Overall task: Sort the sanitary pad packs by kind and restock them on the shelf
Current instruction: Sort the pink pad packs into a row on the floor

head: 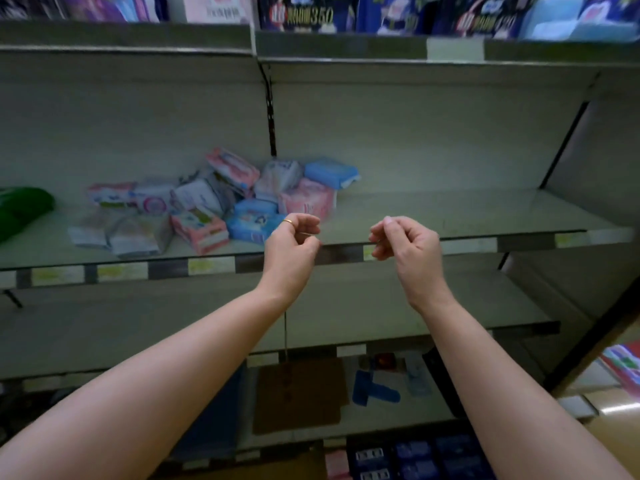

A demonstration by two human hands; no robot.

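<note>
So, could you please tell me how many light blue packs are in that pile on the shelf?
2: one blue pack at the back right, another at the front by the left hand; more may be hidden.

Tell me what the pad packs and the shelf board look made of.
Pad packs: likely thin plastic film, glossy; the wrappers crinkle and catch light. Shelf board: probably painted metal, pale and smooth with a dull sheen; blur leaves it open.
</note>
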